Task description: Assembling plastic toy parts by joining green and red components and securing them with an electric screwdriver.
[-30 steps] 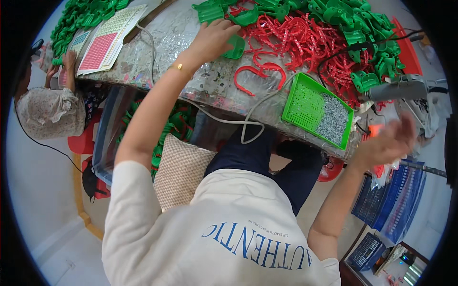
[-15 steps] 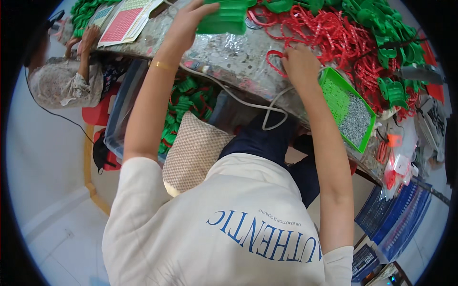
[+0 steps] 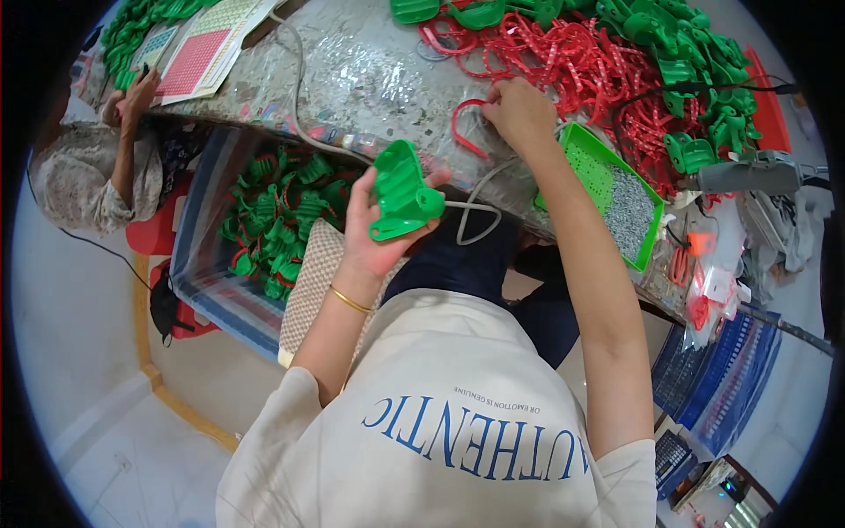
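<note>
Green molded piece [image 3: 403, 189] and red band [image 3: 456, 125] were what we had between our two hands, the first in front of the worktable's near edge, the second over the worktable [image 3: 370, 70] itself. At the far left we saw a co-worker in a patterned sleeve [image 3: 123, 189], with a hand [image 3: 134, 99] beside printed sheets [image 3: 198, 62] and a green pile [image 3: 145, 35] behind. Below the table edge, a blue striped bin [image 3: 246, 327] held many banded green pieces [image 3: 282, 216], and a checkered cushion [image 3: 304, 304] lay next to it. Our left hand [image 3: 368, 246], with a gold bracelet [image 3: 350, 300] at the wrist, was turned palm up, its fingers curled around the molded piece. To its right, our right hand [image 3: 524, 114] was narrowed to a pinch at one end of the curved band. Beyond it we had a tangle of red straps [image 3: 581, 66]. Nearer us, a bright green tray [image 3: 648, 251] carried small metal parts [image 3: 629, 216] in its right portion. A green heap [image 3: 682, 44] filled the upper right, above a gray device [image 3: 748, 176].
</note>
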{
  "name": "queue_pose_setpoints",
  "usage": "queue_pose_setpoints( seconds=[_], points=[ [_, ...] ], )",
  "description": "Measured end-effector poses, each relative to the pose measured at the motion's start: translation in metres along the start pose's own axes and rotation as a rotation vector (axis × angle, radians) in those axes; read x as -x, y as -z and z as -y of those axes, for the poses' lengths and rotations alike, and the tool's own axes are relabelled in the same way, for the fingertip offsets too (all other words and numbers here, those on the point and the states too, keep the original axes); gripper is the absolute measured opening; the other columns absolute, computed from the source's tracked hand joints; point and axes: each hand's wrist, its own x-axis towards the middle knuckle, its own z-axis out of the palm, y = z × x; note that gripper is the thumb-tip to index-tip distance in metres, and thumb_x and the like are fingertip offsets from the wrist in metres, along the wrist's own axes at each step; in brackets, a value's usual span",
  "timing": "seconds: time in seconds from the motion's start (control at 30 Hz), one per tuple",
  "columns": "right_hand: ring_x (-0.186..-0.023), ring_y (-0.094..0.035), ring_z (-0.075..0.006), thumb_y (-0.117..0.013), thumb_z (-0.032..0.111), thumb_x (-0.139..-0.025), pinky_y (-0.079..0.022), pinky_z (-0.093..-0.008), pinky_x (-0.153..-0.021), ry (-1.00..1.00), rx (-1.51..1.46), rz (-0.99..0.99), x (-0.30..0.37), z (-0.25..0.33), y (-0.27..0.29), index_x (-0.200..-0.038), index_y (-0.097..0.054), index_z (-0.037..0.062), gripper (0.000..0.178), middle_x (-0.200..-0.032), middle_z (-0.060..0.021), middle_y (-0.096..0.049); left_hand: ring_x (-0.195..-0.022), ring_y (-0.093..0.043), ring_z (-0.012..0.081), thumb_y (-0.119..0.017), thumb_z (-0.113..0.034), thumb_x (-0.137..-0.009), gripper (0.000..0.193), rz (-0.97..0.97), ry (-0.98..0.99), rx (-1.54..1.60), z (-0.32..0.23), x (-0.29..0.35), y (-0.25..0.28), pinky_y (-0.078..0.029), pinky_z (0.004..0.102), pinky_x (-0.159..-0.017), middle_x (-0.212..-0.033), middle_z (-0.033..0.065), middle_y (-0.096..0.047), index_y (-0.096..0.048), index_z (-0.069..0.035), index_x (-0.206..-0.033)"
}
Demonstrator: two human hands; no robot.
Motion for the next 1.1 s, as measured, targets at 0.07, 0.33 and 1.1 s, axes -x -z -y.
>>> queue_pose_setpoints(
  seconds=[0.07,0.33,1.1],
  points=[
    [-0.081,-0.064,-0.0271,-0.069,0.028,-0.073,-0.050,-0.0388,-0.072,-0.026,-0.123,-0.060,-0.002,-0.001,0.001,-0.086,-0.070,0.0148,0.019,-0.090,-0.0077,-0.065,-0.107,-0.055,0.0367,-0.046,-0.051,-0.088,0.058,0.098,0.019,0.024,-0.007,-0.005,0.000,-0.049,0.0439,-0.083,-0.141,0.0281,-0.032,-0.046,-0.011,-0.131],
    [-0.070,-0.058,-0.0090,-0.069,0.011,-0.080,-0.045,-0.0211,-0.062,-0.289,-1.359,-0.290,-0.033,-0.023,0.024,-0.095,-0.064,0.0002,0.019,-0.082,-0.0030,-0.064,-0.130,-0.032,0.0424,-0.037,-0.057,-0.090,0.073,0.085,-0.064,-0.120,-0.007,-0.003,-0.029,-0.029,0.0583,-0.104,-0.145,0.0283,-0.024,-0.028,-0.007,-0.143],
    [-0.077,-0.058,-0.0063,-0.063,0.008,-0.087,-0.046,-0.0204,-0.070,-0.525,-1.238,-0.084,0.208,-0.079,0.141,-0.096,-0.061,-0.0013,0.013,-0.086,-0.0023,-0.063,-0.123,-0.045,0.0222,-0.068,-0.041,-0.082,0.084,0.282,0.370,-0.441,0.148,-0.064,-0.052,-0.043,0.0419,-0.097,-0.137,0.0059,-0.040,-0.019,-0.017,-0.146]
  ],
)
